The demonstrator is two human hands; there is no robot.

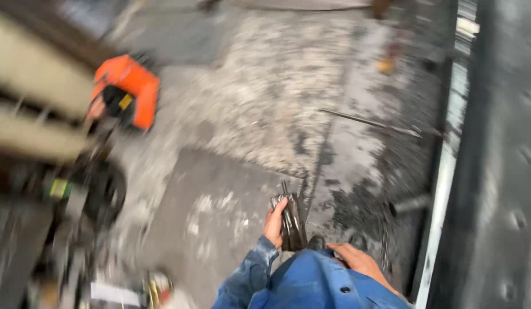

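My left hand is closed around a bundle of dark thin metal rods, held upright in front of my body over the stained concrete floor. My right hand lies flat against my blue denim clothing, fingers pointing left, with nothing visible in it. A blue denim sleeve covers my left forearm. The whole picture is motion-blurred.
An orange tool sits at the upper left beside a blurred pale structure. A black round part and cluttered tools lie at the left. A thin rod rests on the floor. A pale metal rail and dark riveted plate run along the right.
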